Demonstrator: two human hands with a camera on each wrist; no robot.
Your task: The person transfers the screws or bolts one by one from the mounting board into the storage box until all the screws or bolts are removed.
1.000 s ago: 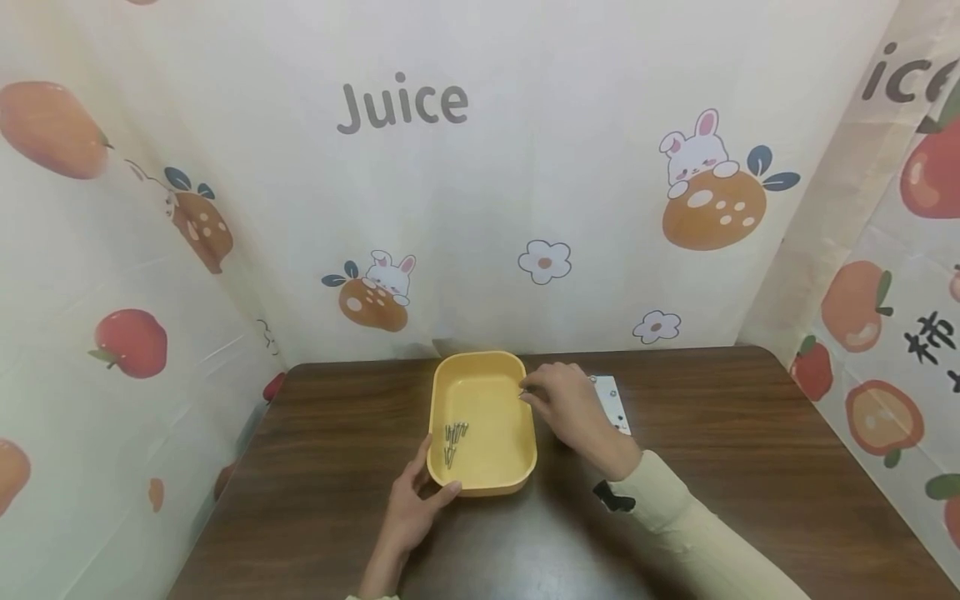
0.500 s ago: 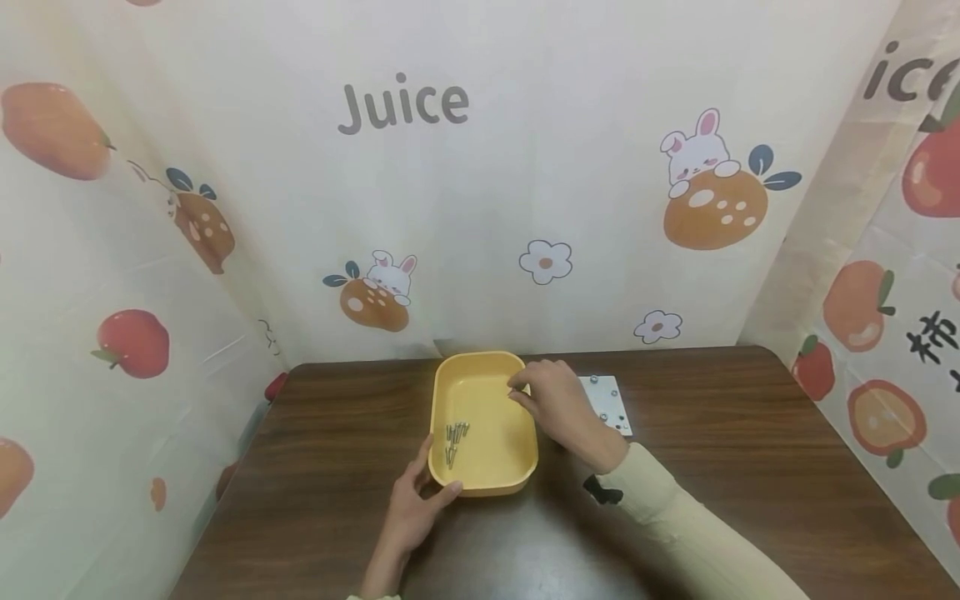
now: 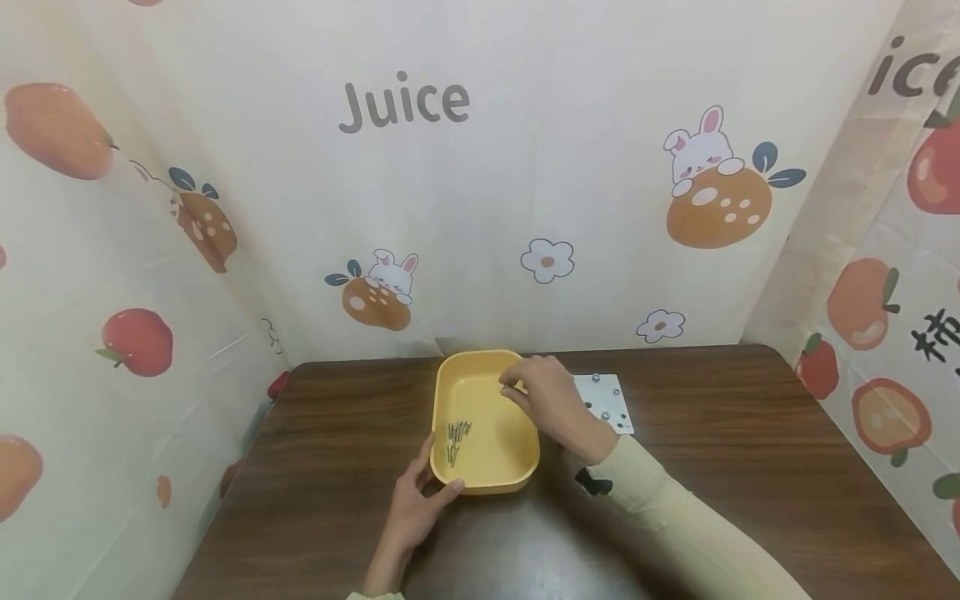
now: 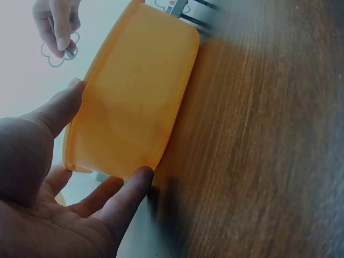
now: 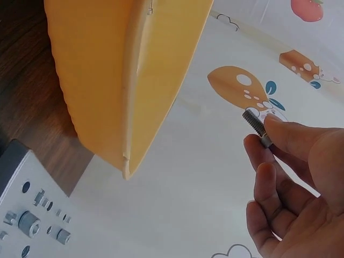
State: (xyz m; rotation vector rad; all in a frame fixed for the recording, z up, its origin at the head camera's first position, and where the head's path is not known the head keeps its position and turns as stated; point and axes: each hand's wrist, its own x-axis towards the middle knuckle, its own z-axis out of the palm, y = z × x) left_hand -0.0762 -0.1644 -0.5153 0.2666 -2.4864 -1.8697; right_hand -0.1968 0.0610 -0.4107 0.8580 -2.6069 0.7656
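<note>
A yellow plastic tray (image 3: 498,433) sits on the table, and several metal bolts (image 3: 457,432) lie in its left part. My left hand (image 3: 411,507) grips the near-left corner, its thumb at the rim and fingers against the outer side (image 4: 131,107). Above the tray's right edge, my right hand (image 3: 551,406) pinches a socket-head bolt (image 5: 257,128) between thumb and fingers. The bolt's threaded end points away from the fingertips. Right of the tray lies a pale metal plate (image 3: 617,406) with holes and several bolts standing in it, partly behind the right hand.
The dark wooden table (image 3: 720,433) ends at a hanging fabric backdrop (image 3: 480,192) printed with fruit and rabbits. The same fabric closes off both sides. The plate (image 5: 27,177) is close to the tray's right side.
My right hand has moved left with the bolt, from the tray's right rim to over its inside. More of the metal plate shows now. The left hand keeps its hold on the tray.
</note>
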